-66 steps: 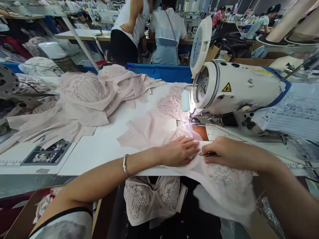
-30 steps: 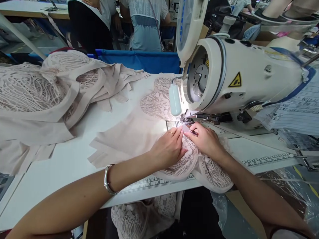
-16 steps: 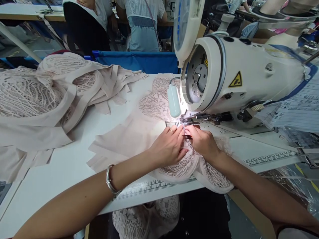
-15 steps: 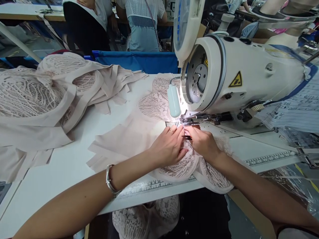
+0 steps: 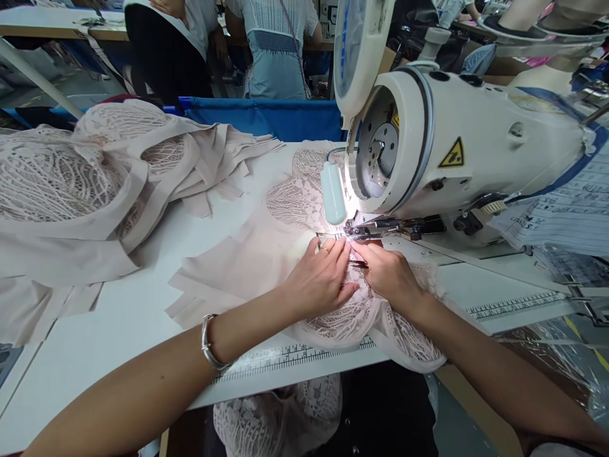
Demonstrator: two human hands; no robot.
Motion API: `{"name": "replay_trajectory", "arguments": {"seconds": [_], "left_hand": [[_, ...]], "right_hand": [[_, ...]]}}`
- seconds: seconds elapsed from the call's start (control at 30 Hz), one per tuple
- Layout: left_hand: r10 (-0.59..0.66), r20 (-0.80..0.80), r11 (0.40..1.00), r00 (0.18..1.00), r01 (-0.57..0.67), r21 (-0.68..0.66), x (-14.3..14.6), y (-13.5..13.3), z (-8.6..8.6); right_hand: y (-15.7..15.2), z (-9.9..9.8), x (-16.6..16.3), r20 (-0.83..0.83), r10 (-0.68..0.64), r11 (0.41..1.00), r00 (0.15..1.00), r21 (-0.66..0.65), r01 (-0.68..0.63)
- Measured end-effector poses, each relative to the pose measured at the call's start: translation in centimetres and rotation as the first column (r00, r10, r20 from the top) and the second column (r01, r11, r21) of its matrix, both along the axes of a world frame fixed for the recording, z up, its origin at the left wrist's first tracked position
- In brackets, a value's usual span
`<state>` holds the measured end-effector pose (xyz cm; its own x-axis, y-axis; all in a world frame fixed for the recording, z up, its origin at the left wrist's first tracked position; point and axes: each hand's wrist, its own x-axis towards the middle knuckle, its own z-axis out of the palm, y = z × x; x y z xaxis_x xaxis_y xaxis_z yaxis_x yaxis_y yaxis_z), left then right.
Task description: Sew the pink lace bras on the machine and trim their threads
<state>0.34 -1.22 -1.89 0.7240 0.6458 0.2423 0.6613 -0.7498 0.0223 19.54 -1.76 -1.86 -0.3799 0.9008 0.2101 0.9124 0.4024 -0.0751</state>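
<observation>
My left grip [image 5: 318, 276]: flat on lace garment [image 5: 347, 322]. My right grip [image 5: 390, 276]: closed round dark tool [image 5: 358, 263]. Garment pile [image 5: 128, 203]: ten o'clock.

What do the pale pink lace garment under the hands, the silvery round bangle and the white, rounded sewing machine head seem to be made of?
Pale pink lace garment: soft, matte textile, judging by its openwork pattern; fibre unclear.
Silvery round bangle: probably polished metal, given its bright highlights.
White, rounded sewing machine head: likely painted metal, perhaps plastic; smooth, softly glossy.
</observation>
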Motion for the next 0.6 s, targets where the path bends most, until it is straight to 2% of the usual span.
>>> {"name": "replay_trajectory", "arguments": {"seconds": [0.17,0.27,0.37,0.47,0.6], "left_hand": [[0.002,-0.008,1.000,1.000,-0.002,-0.024,-0.2,0.3,0.0],[-0.009,0.002,1.000,1.000,0.009,0.007,-0.2,0.4,0.1],[-0.117,-0.030,0.993,0.993,0.118,0.027,0.0,0.0,0.5],[-0.204,-0.051,0.979,0.978,0.205,0.001,0.1,-0.6,0.7],[-0.196,-0.040,0.979,0.980,0.194,-0.057,-0.4,-0.5,0.6]], "right_hand": [[0.1,0.0,-0.1,0.004,0.014,0.999,1.000,0.030,-0.014],[0.1,0.4,-0.1,-0.041,-0.005,1.000,0.999,0.012,0.005],[0.0,1.1,0.1,-0.121,-0.052,0.997,0.991,-0.062,0.045],[-0.2,1.7,0.7,-0.195,0.003,0.994,0.981,-0.103,-0.023],[-0.2,2.0,1.2,-0.175,0.091,0.989,0.980,-0.102,-0.110]]}}
